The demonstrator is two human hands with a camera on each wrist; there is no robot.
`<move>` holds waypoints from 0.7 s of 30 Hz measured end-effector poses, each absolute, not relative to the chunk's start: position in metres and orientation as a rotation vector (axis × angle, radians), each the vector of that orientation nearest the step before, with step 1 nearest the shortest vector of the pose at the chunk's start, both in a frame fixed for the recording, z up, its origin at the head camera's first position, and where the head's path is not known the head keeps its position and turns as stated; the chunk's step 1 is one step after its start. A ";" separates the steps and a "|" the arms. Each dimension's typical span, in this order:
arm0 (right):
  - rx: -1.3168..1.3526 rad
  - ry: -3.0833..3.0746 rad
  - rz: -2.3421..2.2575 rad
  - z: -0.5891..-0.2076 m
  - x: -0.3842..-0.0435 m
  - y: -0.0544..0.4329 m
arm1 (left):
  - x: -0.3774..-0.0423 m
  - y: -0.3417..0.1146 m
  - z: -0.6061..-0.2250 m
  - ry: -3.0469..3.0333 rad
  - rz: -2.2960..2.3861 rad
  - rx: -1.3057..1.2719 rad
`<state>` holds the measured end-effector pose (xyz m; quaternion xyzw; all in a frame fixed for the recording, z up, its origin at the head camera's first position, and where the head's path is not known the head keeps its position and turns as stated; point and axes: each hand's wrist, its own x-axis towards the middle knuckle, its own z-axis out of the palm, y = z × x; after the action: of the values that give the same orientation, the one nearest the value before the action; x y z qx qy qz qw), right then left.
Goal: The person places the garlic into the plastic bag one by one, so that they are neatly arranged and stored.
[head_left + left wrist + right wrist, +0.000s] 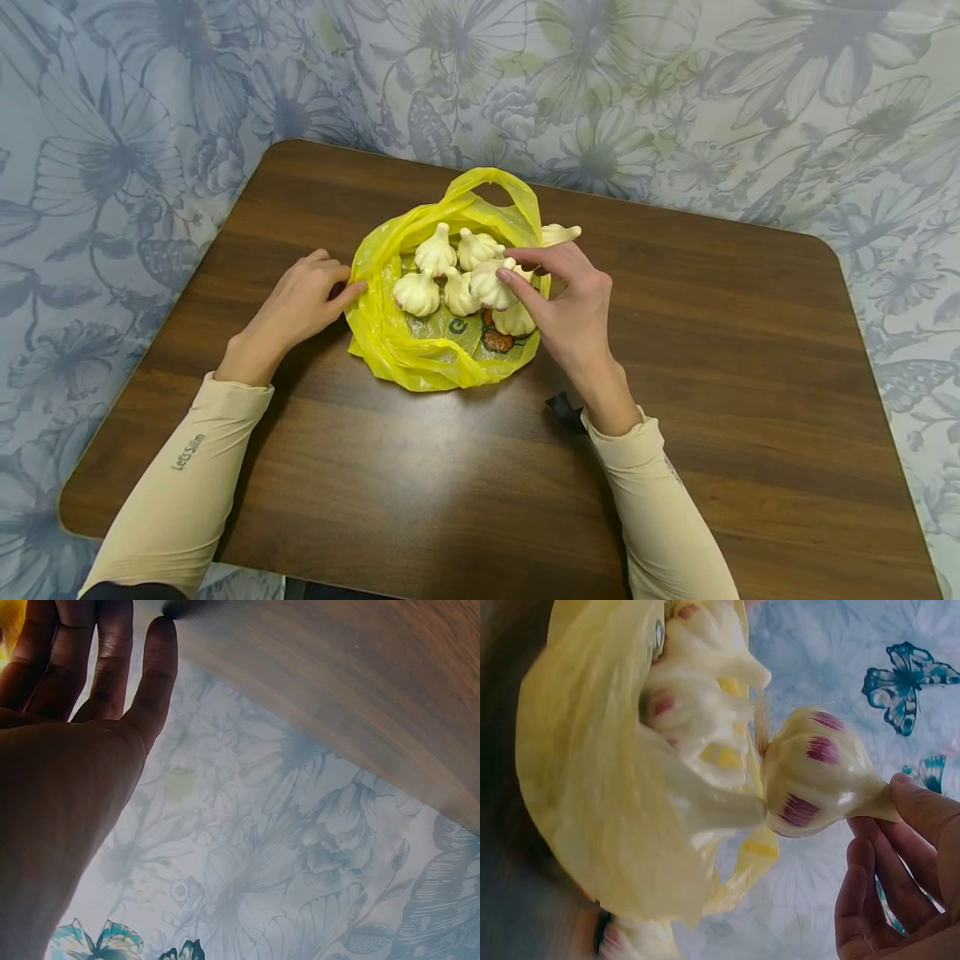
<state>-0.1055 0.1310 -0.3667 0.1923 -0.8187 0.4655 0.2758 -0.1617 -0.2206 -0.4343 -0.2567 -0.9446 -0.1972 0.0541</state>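
Observation:
A yellow plastic bag (390,354) lies open on the table with several garlic bulbs (417,294) inside. At its left rim, my left hand (300,292) holds the bag's edge, thumb over the plastic. In the left wrist view the fingers (112,660) reach toward the tabletop, and the thumb is hidden. My right hand (573,304) pinches one garlic bulb (814,772) by its stem between thumb and fingertips. Purple streaks mark this cream bulb, which overlaps the bag's contents in the head view.
Another garlic bulb (559,234) lies on the brown wooden table (720,350), outside the bag at its back right. The bag's handle loop (491,177) stands up at the back. A floral-patterned wall (300,75) borders the table. Near my right wrist is a black strap (564,412).

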 end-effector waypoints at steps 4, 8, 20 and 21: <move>0.542 -2.232 1.216 -0.369 -0.104 0.126 | -0.162 -0.220 -0.434 -2.871 -0.601 -0.783; 0.573 -2.255 1.182 -0.371 -0.102 0.120 | -0.161 -0.220 -0.433 -2.870 -0.602 -0.781; 0.675 -2.300 1.184 -0.379 -0.099 0.101 | -0.162 -0.221 -0.434 -2.864 -0.615 -0.786; 0.681 -2.307 1.183 -0.380 -0.099 0.100 | -0.163 -0.220 -0.434 -2.861 -0.616 -0.790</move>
<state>-0.0986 0.1005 -0.3804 0.2475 -0.8378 0.4298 0.2282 -0.1626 -0.2205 -0.4341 -0.2604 -0.9423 -0.2028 0.0551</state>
